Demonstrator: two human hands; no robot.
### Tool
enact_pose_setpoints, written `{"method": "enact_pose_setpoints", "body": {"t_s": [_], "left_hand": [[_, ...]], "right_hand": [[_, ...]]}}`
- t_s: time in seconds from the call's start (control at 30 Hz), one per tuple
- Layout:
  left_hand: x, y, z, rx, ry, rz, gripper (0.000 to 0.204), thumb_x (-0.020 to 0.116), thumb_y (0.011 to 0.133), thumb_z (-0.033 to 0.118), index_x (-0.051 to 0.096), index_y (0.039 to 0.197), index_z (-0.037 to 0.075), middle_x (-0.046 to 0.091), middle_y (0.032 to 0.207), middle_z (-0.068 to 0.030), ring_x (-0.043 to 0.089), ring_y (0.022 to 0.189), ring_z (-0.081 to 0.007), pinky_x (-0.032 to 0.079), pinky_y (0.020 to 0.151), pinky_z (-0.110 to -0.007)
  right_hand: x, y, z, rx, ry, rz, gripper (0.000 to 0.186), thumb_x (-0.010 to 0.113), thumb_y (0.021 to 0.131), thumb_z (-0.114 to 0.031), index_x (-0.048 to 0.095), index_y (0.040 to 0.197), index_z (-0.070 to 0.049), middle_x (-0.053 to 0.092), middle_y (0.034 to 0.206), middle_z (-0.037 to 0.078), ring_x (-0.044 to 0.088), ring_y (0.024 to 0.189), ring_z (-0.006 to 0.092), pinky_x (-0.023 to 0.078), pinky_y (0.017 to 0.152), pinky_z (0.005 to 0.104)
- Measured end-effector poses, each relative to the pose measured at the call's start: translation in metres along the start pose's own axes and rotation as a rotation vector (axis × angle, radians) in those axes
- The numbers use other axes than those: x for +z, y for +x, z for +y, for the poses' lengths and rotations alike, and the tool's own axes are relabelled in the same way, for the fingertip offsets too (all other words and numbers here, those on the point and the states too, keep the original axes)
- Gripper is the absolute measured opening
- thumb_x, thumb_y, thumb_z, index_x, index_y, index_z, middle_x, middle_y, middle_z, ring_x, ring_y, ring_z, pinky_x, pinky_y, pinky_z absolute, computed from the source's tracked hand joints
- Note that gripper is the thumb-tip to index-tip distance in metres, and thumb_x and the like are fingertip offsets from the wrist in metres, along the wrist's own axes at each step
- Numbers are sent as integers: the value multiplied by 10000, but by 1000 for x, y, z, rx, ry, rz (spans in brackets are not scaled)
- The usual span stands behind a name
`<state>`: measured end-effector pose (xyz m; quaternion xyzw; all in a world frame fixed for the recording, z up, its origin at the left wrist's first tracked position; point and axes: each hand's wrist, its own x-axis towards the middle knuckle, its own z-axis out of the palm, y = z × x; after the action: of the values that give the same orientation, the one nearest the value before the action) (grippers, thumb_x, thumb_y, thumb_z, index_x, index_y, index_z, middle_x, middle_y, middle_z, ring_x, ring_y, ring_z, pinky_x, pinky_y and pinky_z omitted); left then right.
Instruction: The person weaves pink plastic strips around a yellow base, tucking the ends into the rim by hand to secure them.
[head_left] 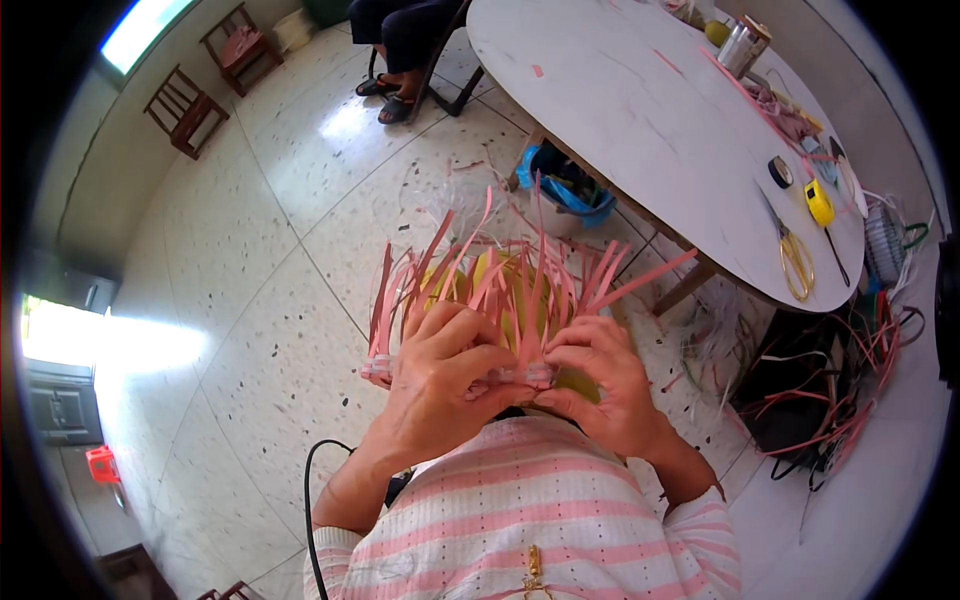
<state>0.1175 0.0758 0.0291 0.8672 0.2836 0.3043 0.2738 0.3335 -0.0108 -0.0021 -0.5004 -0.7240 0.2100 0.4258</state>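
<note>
In front of my lap is a partly woven piece of flat pink strips (375,368), its woven band crossed by pale, clear-looking strips. Long loose ends (540,270) fan up and away from the band. Behind them shows something yellow-green (577,384), mostly covered. My left hand (445,365) is closed over the middle of the band, its fingers curled and the thumb along the lower edge. Close by on the right, my right hand (605,375) pinches the band between thumb and fingers. The spot between both sets of fingertips is partly hidden.
At right, a pale oval table (620,120) carries gold-handled scissors (795,262), a yellow tape measure (819,203), black tape (780,172) and a metal can (742,48). Below stand a blue-lined bin (590,212) and tangled strips (850,400). A seated person's feet (396,108) show beyond.
</note>
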Motion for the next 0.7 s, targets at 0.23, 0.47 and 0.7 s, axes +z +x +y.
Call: {"method": "enact_pose_setpoints", "body": {"t_s": [0.23, 0.47, 0.7], "left_hand": [[3, 0, -3, 17, -13, 25, 282, 893, 615, 145, 747, 850, 90, 648, 920, -9, 600, 940, -233, 430, 856, -393], [7, -3, -5, 32, 15, 36, 286, 889, 630, 186, 753, 863, 93, 646, 949, 3, 596, 944, -218, 416, 828, -388], [4, -5, -1, 53, -4, 24, 286, 888, 647, 219, 756, 874, 105, 632, 927, -5, 593, 948, -219, 419, 830, -392]], "right_hand": [[12, -4, -1, 84, 130, 75, 310, 839, 813, -182, 697, 1050, -41, 663, 1103, 107, 601, 1075, 306, 420, 975, 415], [11, -5, 0, 113, 152, 82, 296, 836, 820, -169, 698, 1053, -50, 664, 1104, 103, 610, 1070, 295, 429, 976, 403], [-6, 3, 5, 258, 397, -114, 246, 793, 892, -147, 697, 1080, -22, 668, 1116, 86, 616, 1061, 230, 450, 952, 357]]}}
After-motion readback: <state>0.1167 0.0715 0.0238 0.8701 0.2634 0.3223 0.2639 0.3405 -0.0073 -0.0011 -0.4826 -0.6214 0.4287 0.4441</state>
